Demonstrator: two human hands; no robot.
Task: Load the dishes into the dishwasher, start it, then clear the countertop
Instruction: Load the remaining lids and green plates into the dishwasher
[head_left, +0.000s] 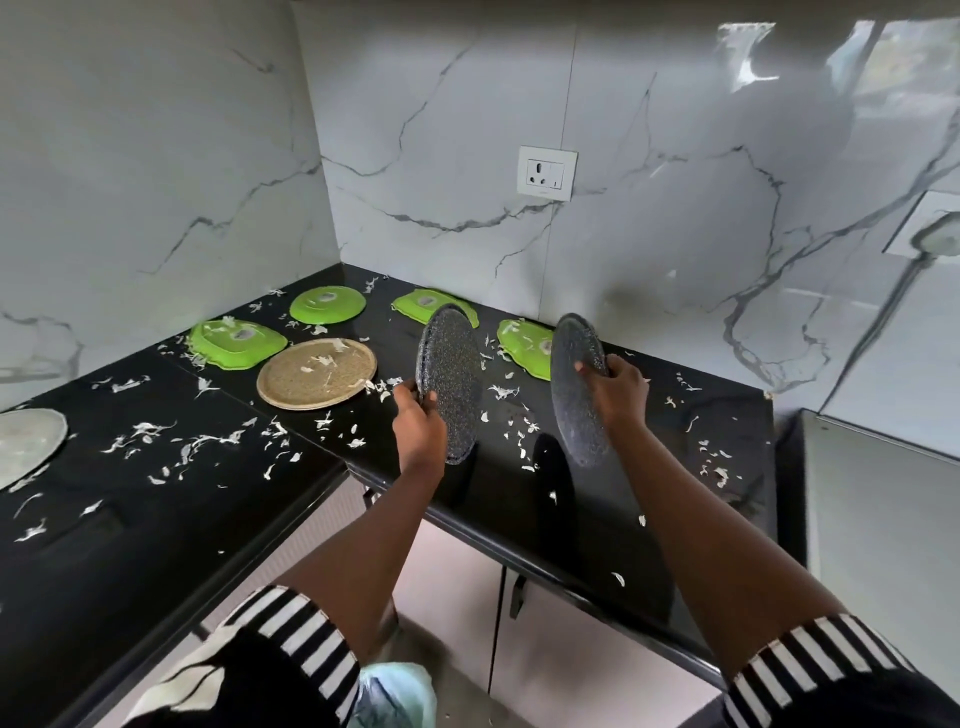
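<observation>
My left hand (418, 423) grips the rim of a dark speckled plate (451, 382), held on edge above the black countertop (498, 499). My right hand (618, 389) grips a second dark speckled plate (574, 395), also tilted upright. Several green plates lie upside down further back: a round one (327, 305), a squarish one (236, 343), one behind the left speckled plate (423, 304) and one behind the right speckled plate (524, 345). A round tan woven plate (317, 373) lies flat between them. A pale grey plate (26, 441) sits at the far left.
White food scraps (208, 441) are scattered all over the L-shaped countertop. Marble walls close the corner, with a socket (546, 173) on the back wall. A steel appliance top (883, 493) stands at the right. A light plastic bag (395, 696) hangs below the counter edge.
</observation>
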